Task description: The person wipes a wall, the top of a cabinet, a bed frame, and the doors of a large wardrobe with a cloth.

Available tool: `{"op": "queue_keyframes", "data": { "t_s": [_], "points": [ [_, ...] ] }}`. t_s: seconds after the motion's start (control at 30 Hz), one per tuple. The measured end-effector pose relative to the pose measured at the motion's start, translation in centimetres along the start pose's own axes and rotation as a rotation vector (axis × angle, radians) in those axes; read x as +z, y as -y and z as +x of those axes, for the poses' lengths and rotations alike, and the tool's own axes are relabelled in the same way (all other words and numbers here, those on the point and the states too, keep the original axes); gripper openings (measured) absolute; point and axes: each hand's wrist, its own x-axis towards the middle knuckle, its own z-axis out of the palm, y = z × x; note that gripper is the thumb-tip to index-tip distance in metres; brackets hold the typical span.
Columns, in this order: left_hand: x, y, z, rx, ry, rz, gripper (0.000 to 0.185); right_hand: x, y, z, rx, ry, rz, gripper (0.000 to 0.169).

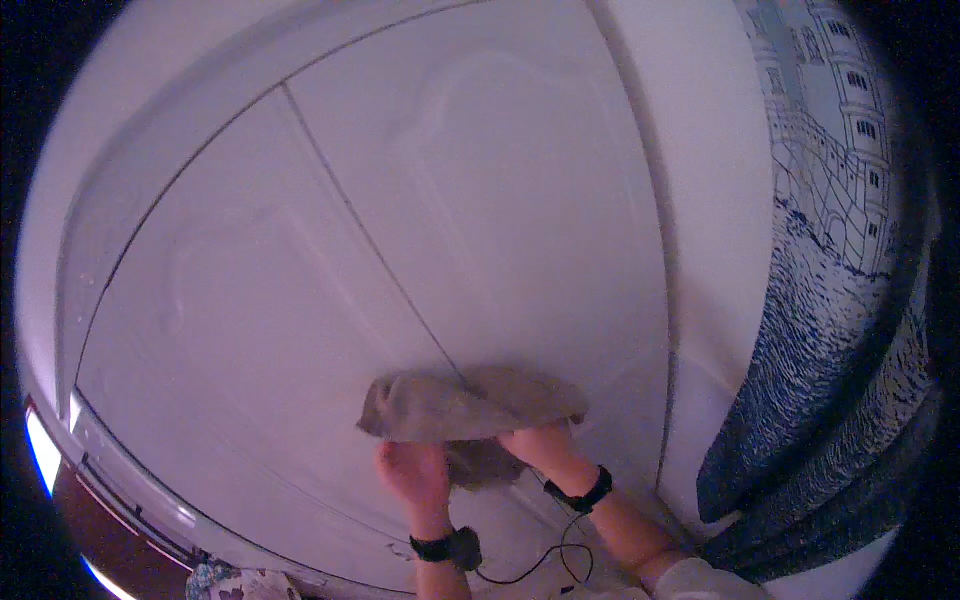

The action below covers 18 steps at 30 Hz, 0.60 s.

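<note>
A grey-brown cloth [465, 405] is spread between my two hands, in front of white panelled doors [315, 300]. My left hand [412, 469] is at the cloth's lower left edge, its fingers hidden under the fabric. Further right, my right hand [544, 446] meets the lower edge, with its fingertips partly covered. Part of the cloth hangs down between the hands. Each wrist wears a black band, and a thin black cable [525, 576] loops near them. Both hands appear to grip the cloth.
A curtain [795, 360] printed with buildings and dark blue waves hangs at the right, beside a pale wall [712, 187]. Patterned fabric [247, 583] lies at the bottom left, near a reddish-brown surface [112, 517] and a pale frame edge.
</note>
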Motion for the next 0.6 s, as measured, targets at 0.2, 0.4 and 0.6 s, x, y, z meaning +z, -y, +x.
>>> {"op": "queue_keyframes", "data": {
  "t_s": [0.2,0.4,0.6],
  "points": [
    [3.1,1.6,1.3,0.134,0.057,1.986,0.068,3.2,-0.2,2.6,-0.005,0.093,0.011,0.055],
    [4.0,1.2,4.0,-0.032,-0.095,2.169,0.073,4.4,0.7,6.7,-0.074,0.042,0.182,0.059],
    [7.8,-1.8,9.9,0.502,0.135,2.234,0.073,3.7,2.2,15.6,-0.194,-0.162,0.111,0.053]
  ]
}}
